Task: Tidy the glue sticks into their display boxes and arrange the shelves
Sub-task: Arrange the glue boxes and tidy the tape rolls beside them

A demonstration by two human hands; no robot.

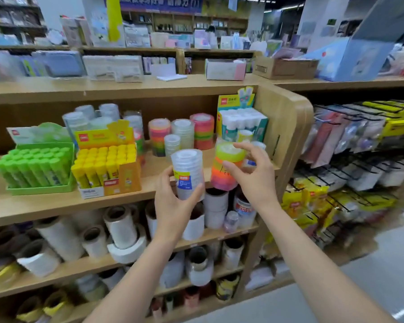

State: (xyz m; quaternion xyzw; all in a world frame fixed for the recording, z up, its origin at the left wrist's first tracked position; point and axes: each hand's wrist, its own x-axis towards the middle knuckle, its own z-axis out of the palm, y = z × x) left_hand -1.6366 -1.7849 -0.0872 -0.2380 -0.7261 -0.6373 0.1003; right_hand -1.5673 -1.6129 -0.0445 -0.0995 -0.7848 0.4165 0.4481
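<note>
My left hand [173, 201] grips a clear stack of tape rolls [188, 166] with a blue and orange label, held upright in front of the shelf. My right hand [252, 171] hovers with fingers spread and curved just to the right of a rainbow-coloured tape stack [227, 164] on the shelf; it holds nothing. At the left of the same shelf stand a green display box of green glue sticks [36, 169] and a yellow display box of yellow glue sticks [105, 166], both filled.
More tape stacks [182, 134] stand at the back of the wooden shelf [56, 203]. A teal box of liquid glue bottles [242, 122] sits at the right end. Large tape rolls [119, 227] fill the lower shelves. Hanging packets [350, 141] are on the right rack.
</note>
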